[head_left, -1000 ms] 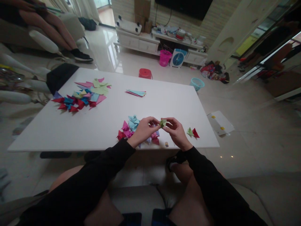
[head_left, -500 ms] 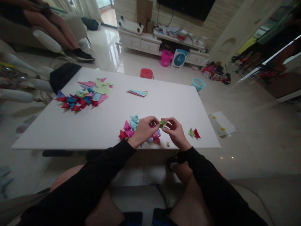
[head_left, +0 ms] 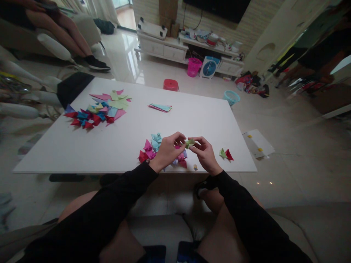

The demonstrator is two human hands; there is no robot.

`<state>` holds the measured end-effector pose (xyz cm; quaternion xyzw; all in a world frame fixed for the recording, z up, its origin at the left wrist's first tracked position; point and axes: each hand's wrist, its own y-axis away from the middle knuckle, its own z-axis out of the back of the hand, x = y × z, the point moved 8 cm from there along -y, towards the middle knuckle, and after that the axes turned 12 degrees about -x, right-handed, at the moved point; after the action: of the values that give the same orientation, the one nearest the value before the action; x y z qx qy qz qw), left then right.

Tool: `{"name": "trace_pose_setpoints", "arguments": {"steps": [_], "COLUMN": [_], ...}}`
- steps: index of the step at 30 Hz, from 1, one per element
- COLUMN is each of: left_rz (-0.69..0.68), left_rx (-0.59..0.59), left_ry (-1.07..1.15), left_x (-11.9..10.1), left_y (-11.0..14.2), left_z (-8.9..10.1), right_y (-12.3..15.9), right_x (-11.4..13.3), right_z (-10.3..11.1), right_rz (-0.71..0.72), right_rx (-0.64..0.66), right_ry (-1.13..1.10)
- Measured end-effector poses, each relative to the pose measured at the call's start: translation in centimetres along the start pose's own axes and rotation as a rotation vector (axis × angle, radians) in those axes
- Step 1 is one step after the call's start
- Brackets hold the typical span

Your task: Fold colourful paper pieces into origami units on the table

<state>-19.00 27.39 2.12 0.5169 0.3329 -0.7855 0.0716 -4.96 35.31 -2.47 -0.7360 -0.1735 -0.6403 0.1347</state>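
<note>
Between left grip (head_left: 170, 150) and right grip (head_left: 205, 153) | green paper (head_left: 189, 143), pinched by both | worktop (head_left: 197, 118) below | folded papers (head_left: 148, 147) beside left

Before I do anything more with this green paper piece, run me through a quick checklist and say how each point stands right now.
1. Green paper piece held at both sides: ok, between the fingers of the left hand and right hand.
2. Its folds sharp and even: cannot tell, too small here.
3. Space under the left hand free of other pieces: not ok, the colored folded papers lie around and partly behind it.
4. Red piece away from the right hand: ok, it lies apart on the table.
5. Paper bundle on the table: ok, beyond the hands.
</note>
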Motion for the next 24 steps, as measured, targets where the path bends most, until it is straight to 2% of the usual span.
{"name": "trace_pose_setpoints", "arguments": {"steps": [8,24], "left_rz": [-0.061,-0.057], "left_rx": [0.041,0.039], "left_ry": [-0.006,0.013], "left_x": [-0.39,-0.59], "left_y": [0.21,0.15], "left_z": [-0.09,0.25], "right_y": [0.06,0.26], "right_x": [0.28,0.37], "right_z": [0.00,-0.20], "right_rz": [0.022,0.033], "right_rx": [-0.012,0.014], "right_ry": [0.006,0.018]}}
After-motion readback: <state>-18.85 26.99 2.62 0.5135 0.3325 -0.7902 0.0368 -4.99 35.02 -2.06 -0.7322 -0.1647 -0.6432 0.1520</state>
